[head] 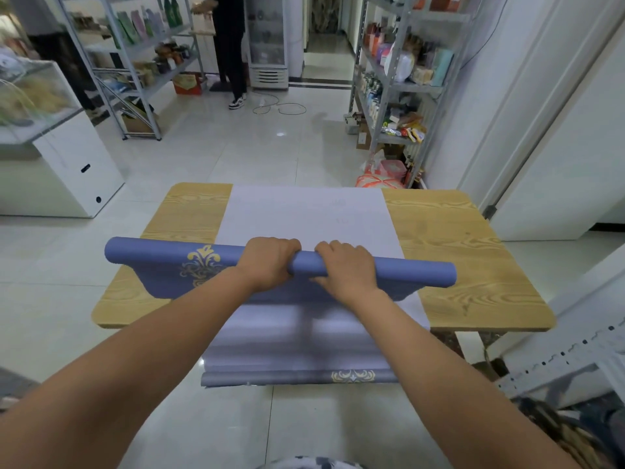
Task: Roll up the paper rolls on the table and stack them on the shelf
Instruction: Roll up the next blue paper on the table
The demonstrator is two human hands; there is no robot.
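Both hands on the blue paper roll (414,273), side by side near its middle. Left hand (270,262) grips it from above, fingers curled over the far side. Right hand (348,269) does the same just beside it, with a short bit of roll showing between them. Both arms are stretched forward.

The roll lies crosswise over the middle of the wood-grain counter (456,252), its ends reaching out past the sheet on either side. A loose blue flap with a gold ornament (203,262) hangs from the roll's near side. Can't tell if the roll rests on the counter or is lifted just off it, possibly lifted.

Under it a pale sheet (304,211) lies flat, back side up, running from the counter's far edge to the near edge, then hanging down to the floor. Its bottom end (297,378) is curled, showing blue with another gold ornament. Unclear whether flap and sheet are one piece.

Metal shelf (385,96) with packaged goods stands right of the counter, well beyond it. A second shelf (111,59) is far left. A white cabinet (77,170) is on the left, a person (230,45) stands at the back, and a cable (282,109) lies on the tiled floor.
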